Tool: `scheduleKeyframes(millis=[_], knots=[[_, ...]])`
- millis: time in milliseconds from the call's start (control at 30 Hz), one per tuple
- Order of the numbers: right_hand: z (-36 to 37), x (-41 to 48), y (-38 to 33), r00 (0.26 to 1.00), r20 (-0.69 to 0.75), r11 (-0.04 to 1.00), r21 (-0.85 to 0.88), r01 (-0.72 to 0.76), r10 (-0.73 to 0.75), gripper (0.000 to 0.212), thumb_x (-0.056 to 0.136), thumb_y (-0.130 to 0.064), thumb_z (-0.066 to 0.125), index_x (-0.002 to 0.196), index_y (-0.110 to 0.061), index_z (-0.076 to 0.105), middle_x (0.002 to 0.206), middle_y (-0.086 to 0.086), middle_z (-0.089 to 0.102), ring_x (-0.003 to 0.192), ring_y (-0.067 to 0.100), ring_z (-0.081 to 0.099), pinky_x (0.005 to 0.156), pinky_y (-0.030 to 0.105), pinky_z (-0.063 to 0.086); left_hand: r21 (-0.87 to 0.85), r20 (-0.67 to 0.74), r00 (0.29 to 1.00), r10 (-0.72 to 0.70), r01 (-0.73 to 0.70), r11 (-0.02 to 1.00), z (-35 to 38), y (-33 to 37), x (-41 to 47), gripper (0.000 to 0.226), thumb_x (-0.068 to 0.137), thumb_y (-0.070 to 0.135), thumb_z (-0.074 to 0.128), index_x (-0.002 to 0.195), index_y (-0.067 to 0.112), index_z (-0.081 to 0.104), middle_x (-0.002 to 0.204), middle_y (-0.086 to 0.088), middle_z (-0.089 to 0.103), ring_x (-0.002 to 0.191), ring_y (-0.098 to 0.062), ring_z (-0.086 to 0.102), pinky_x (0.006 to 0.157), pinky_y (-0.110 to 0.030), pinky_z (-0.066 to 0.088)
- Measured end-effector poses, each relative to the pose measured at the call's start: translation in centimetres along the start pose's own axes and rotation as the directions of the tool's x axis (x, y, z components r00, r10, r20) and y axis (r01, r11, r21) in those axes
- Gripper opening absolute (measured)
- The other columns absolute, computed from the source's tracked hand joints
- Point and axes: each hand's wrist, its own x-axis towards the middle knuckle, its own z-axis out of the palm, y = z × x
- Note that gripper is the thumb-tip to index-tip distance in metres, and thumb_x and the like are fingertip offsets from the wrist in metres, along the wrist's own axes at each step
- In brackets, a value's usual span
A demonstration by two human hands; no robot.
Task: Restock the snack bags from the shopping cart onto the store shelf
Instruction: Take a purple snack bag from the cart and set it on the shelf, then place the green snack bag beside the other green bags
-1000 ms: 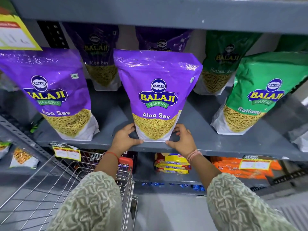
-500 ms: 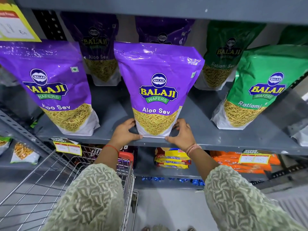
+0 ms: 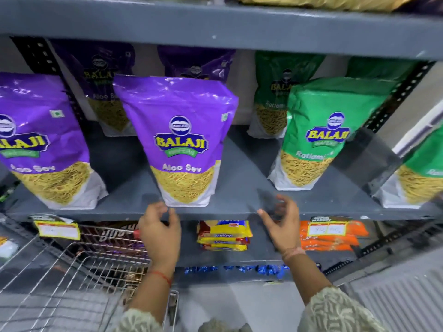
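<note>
Here, purple Aloo Sev bag (image 3: pixel 182 144) stood upright at front lip of grey shelf (image 3: pixel 239 202), label facing out, base flat on the board; judged placed so for display and so as not to tip forward. Left hand (image 3: pixel 160 230) hung just below and left of the bag's base, fingers loosely curled and apart, clamped on nothing; whether fingertips brushed the shelf edge could not be told through blur. Right hand (image 3: pixel 281 224) hung below and well to the right of the bag, fingers spread, nothing held. Both hands clear of the bag, so bag judged self-supporting. To left of left hand, second purple bag (image 3: pixel 45 149) upright on same board; behind, more purple bags (image 3: pixel 105 92) in a back row. Above and right of right hand, green Ratlami bag (image 3: pixel 318 137) upright, with further green bags behind and at far right; flavours kept grouped by colour, presumably for facing. Wire shopping cart (image 3: pixel 72 279) below left hand, basket mostly bare mesh in the visible part; dark packs showed near its far end, whether inside or beyond it not determinable. Lower shelf, between and under the hands: stacked yellow packets (image 3: pixel 224 236); right of right hand, orange packets (image 3: pixel 330 240). Price tags (image 3: pixel 58 230) clipped on shelf edge.
</note>
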Motion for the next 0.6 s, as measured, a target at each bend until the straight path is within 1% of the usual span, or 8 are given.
scheduleKeyframes(millis=[67,133,167,267,333,433,500,600], knots=[[-3.9,1.2,1.7,0.991,-0.134,1.000,-0.006,-0.010,0.009,0.052,0.066,-0.016,0.079,0.108,-0.020,0.047,0.104,0.003,0.046,0.098,0.033,0.054,0.079,0.043,0.051,-0.040,0.112,0.986,0.123,-0.119,0.992,2.6,2.1,-3.2,0.012,0.078,0.013,0.062,0.089,0.010,0.061,0.081,-0.015,0.067,0.078,-0.032,0.061,0.074,-0.046,0.052],[-7.6,3.8,3.2,0.986,-0.166,0.998,-0.049,-0.037,0.028,0.061,0.064,-0.011,0.080,0.113,-0.009,0.045,0.106,0.008,0.042,0.099,0.038,0.052,0.084,0.052,0.048,-0.096,0.303,0.944,0.128,-0.104,0.990,6.4,4.7,-5.2,0.019,0.077,0.012,0.068,0.095,0.008,0.063,0.088,-0.013,0.067,0.082,-0.027,0.061,0.078,-0.046,0.053],[-9.2,5.3,3.7,0.989,-0.138,0.996,-0.065,-0.063,0.053,0.068,0.062,-0.009,0.081,0.118,-0.005,0.042,0.110,0.010,0.040,0.104,0.038,0.050,0.088,0.050,0.046,-0.129,0.370,0.923,0.109,-0.065,0.989,8.5,6.0,-5.5,0.026,0.075,0.011,0.071,0.099,0.006,0.062,0.094,-0.014,0.067,0.085,-0.025,0.061,0.082,-0.044,0.053],[-12.2,9.6,4.5,0.988,0.079,0.988,-0.087,-0.128,0.134,0.089,0.060,-0.004,0.081,0.131,-0.001,0.029,0.136,0.020,0.036,0.126,0.033,0.037,0.106,0.045,0.034,-0.188,0.538,0.843,0.011,0.107,0.976,14.2,9.3,-4.7,0.057,0.067,0.010,0.078,0.118,0.005,0.053,0.122,-0.016,0.060,0.110,-0.027,0.056,0.097,-0.036,0.044],[-13.2,12.0,5.3,0.962,0.231,0.986,-0.112,-0.122,0.145,0.096,0.061,-0.001,0.080,0.136,-0.002,0.020,0.146,0.018,0.027,0.134,0.029,0.028,0.110,0.035,0.025,-0.110,0.626,0.780,0.003,0.084,0.990,17.5,10.5,-3.7,0.079,0.063,0.013,0.081,0.131,0.010,0.042,0.136,-0.009,0.050,0.126,-0.021,0.045,0.103,-0.026,0.034],[-12.9,14.5,5.6,0.902,0.418,0.993,-0.078,-0.084,0.109,0.097,0.062,0.011,0.075,0.136,0.000,0.013,0.144,0.018,0.026,0.131,0.024,0.028,0.096,0.010,0.025,-0.095,0.699,0.715,0.015,0.072,0.993,20.4,11.3,-2.5,0.086,0.060,0.006,0.081,0.134,0.014,0.039,0.129,0.001,0.050,0.118,-0.010,0.044,0.084,0.001,0.035],[-12.2,15.2,5.9,0.871,0.487,0.997,-0.043,-0.058,0.071,0.089,0.063,0.014,0.072,0.133,0.000,0.019,0.134,0.018,0.038,0.118,0.022,0.037,0.091,0.004,0.035,-0.107,0.689,0.724,0.009,0.089,0.990,21.4,11.2,-2.2,0.073,0.062,0.000,0.078,0.127,0.013,0.047,0.121,0.002,0.055,0.116,-0.019,0.052,0.087,-0.011,0.042],[-11.6,15.0,6.5,0.901,0.418,0.991,-0.114,-0.072,0.114,0.071,0.066,-0.010,0.077,0.125,-0.013,0.037,0.118,0.009,0.058,0.115,0.029,0.052,0.100,0.035,0.042,-0.066,0.660,0.751,0.010,0.045,0.997,21.4,11.2,-2.3,0.057,0.068,0.002,0.074,0.121,0.010,0.054,0.122,-0.012,0.062,0.115,-0.028,0.056,0.099,-0.038,0.045]])
